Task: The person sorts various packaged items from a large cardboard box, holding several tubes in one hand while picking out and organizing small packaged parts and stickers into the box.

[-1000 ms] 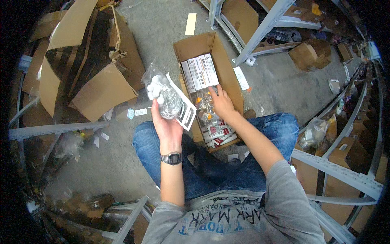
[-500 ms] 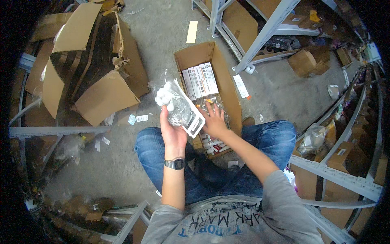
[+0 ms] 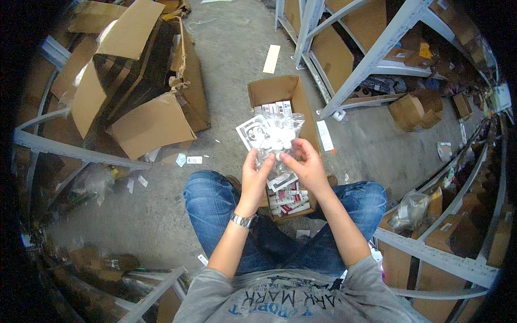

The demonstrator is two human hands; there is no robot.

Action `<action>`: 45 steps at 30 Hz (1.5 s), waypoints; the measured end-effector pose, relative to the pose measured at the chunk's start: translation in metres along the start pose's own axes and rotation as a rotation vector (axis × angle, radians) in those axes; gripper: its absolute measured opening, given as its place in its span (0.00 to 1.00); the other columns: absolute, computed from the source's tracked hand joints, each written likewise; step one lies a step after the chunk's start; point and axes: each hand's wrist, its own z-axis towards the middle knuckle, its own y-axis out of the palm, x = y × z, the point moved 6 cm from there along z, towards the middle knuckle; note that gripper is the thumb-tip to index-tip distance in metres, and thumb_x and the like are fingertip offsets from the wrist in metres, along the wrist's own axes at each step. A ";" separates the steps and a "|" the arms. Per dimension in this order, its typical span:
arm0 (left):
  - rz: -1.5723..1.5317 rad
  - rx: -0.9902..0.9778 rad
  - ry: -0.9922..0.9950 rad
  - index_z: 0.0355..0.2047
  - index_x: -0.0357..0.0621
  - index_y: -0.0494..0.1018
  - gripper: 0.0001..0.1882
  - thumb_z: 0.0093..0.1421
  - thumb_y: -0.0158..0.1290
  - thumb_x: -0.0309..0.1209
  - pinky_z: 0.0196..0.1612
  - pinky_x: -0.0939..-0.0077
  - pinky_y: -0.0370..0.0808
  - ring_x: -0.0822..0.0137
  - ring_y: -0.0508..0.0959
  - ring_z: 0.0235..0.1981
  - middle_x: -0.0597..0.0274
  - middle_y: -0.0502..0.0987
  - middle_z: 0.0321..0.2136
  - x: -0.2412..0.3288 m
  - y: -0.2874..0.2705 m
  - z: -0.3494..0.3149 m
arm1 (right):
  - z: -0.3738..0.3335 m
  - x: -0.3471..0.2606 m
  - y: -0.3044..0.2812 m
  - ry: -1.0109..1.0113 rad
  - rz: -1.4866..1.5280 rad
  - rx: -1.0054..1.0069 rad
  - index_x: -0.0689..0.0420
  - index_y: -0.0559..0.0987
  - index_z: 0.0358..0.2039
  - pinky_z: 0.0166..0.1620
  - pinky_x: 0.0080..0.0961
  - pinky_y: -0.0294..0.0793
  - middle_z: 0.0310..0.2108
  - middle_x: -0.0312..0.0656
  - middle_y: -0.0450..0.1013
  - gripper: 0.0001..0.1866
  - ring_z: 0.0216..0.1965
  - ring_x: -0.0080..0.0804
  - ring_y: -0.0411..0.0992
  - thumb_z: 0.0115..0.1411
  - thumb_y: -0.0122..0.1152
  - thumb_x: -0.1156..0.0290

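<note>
Both hands grip a clear plastic bag (image 3: 276, 141) over a long cardboard box (image 3: 277, 84). Small white rounded pieces show through the film, and a printed black-and-white sheet (image 3: 246, 131) sticks out at the bag's left; whether it lies inside or behind cannot be told. My left hand (image 3: 254, 175) is closed on the lower left of the bag, a metal watch on that wrist. My right hand (image 3: 308, 164) pinches its lower right, with the thumbs close together. In the box, white cartons (image 3: 277, 107) stand at the far end and white-and-red tubes (image 3: 291, 202) lie at the near end.
A large opened carton (image 3: 194, 81) stands at the left with its flaps spread. Grey metal shelving (image 3: 371, 59) rises at the right, and another shelf beam (image 3: 441, 255) runs near my right knee. Paper scraps (image 3: 188, 160) and a pale yellow strip (image 3: 271, 59) lie on the concrete floor.
My right hand has come up out of the box and taken hold of the bag. My left hand has carried the bag rightward over the box, and the bag has turned.
</note>
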 end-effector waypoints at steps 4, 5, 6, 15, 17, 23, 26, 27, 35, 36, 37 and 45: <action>0.294 -0.071 0.142 0.49 0.33 0.62 0.20 0.59 0.47 0.32 0.49 0.77 0.63 0.69 0.67 0.47 0.58 0.68 0.45 0.007 0.005 -0.003 | -0.004 -0.001 -0.002 -0.003 0.204 -0.040 0.66 0.63 0.47 0.48 0.26 0.65 0.44 0.46 0.67 0.28 0.46 0.31 0.66 0.50 0.63 0.67; 0.437 -0.094 0.223 0.50 0.32 0.62 0.21 0.60 0.46 0.34 0.49 0.76 0.64 0.67 0.67 0.48 0.57 0.69 0.45 0.011 0.008 -0.004 | -0.006 -0.003 0.000 -0.015 0.228 -0.041 0.65 0.63 0.47 0.48 0.26 0.66 0.44 0.45 0.67 0.27 0.46 0.30 0.66 0.50 0.63 0.69; 0.433 -0.089 0.193 0.52 0.34 0.61 0.22 0.61 0.43 0.35 0.52 0.75 0.61 0.66 0.64 0.51 0.56 0.67 0.48 0.008 0.009 -0.005 | -0.004 -0.002 0.000 -0.012 0.303 -0.031 0.64 0.62 0.47 0.47 0.25 0.66 0.44 0.43 0.67 0.27 0.45 0.28 0.67 0.50 0.63 0.71; -0.081 0.343 0.206 0.47 0.40 0.65 0.18 0.55 0.46 0.19 0.46 0.80 0.66 0.73 0.69 0.42 0.60 0.69 0.43 0.030 -0.051 0.005 | 0.006 0.003 -0.036 -0.179 -0.089 0.341 0.66 0.60 0.45 0.46 0.28 0.65 0.40 0.50 0.68 0.30 0.42 0.37 0.67 0.45 0.65 0.68; -0.100 0.369 0.252 0.52 0.41 0.58 0.24 0.54 0.46 0.17 0.49 0.78 0.65 0.71 0.68 0.45 0.57 0.64 0.48 0.042 -0.062 0.005 | 0.014 0.009 -0.020 -0.209 -0.263 0.304 0.66 0.59 0.45 0.45 0.31 0.65 0.39 0.54 0.68 0.33 0.42 0.42 0.68 0.44 0.65 0.66; -0.145 0.355 0.279 0.61 0.47 0.36 0.42 0.53 0.46 0.14 0.52 0.77 0.61 0.68 0.65 0.49 0.54 0.60 0.53 0.046 -0.047 0.000 | 0.096 0.068 0.016 -0.067 -0.350 0.321 0.64 0.57 0.46 0.44 0.36 0.65 0.38 0.59 0.67 0.33 0.41 0.53 0.67 0.46 0.64 0.63; -0.203 0.325 0.214 0.61 0.44 0.38 0.39 0.53 0.45 0.15 0.51 0.76 0.63 0.69 0.66 0.49 0.54 0.63 0.50 0.036 -0.039 0.008 | 0.133 0.110 0.007 -0.085 -0.408 0.263 0.61 0.58 0.50 0.46 0.38 0.63 0.38 0.59 0.67 0.32 0.43 0.53 0.65 0.49 0.60 0.63; -0.224 0.329 0.201 0.60 0.42 0.40 0.37 0.54 0.45 0.15 0.50 0.76 0.64 0.69 0.66 0.48 0.54 0.64 0.50 0.033 -0.044 0.008 | 0.136 0.116 0.014 -0.068 -0.435 0.195 0.60 0.59 0.51 0.47 0.39 0.63 0.38 0.58 0.66 0.32 0.43 0.53 0.64 0.50 0.59 0.62; -0.375 0.321 0.109 0.54 0.36 0.55 0.23 0.56 0.40 0.20 0.50 0.75 0.65 0.68 0.69 0.46 0.57 0.67 0.47 0.021 -0.054 0.009 | 0.078 0.045 0.014 -0.360 -0.629 0.341 0.59 0.61 0.52 0.46 0.38 0.64 0.46 0.54 0.61 0.24 0.45 0.44 0.63 0.58 0.49 0.62; -0.364 0.318 0.110 0.54 0.37 0.54 0.24 0.55 0.40 0.19 0.51 0.74 0.64 0.68 0.68 0.47 0.57 0.66 0.48 0.024 -0.057 0.007 | 0.064 0.025 0.021 -0.260 -0.395 0.219 0.61 0.62 0.51 0.45 0.34 0.65 0.43 0.52 0.64 0.22 0.42 0.39 0.65 0.59 0.47 0.63; -0.372 0.339 0.137 0.55 0.37 0.54 0.25 0.55 0.40 0.19 0.51 0.74 0.64 0.68 0.68 0.48 0.57 0.65 0.48 0.025 -0.057 0.005 | 0.045 0.006 0.032 -0.156 -0.163 0.104 0.62 0.63 0.50 0.43 0.29 0.67 0.40 0.49 0.68 0.21 0.39 0.34 0.68 0.61 0.45 0.63; -0.442 0.158 0.143 0.52 0.40 0.55 0.24 0.53 0.44 0.21 0.51 0.73 0.62 0.68 0.65 0.47 0.60 0.64 0.47 0.026 -0.020 -0.003 | -0.038 -0.012 0.059 -0.161 0.366 0.231 0.60 0.51 0.57 0.47 0.23 0.64 0.48 0.47 0.61 0.33 0.46 0.29 0.64 0.54 0.56 0.71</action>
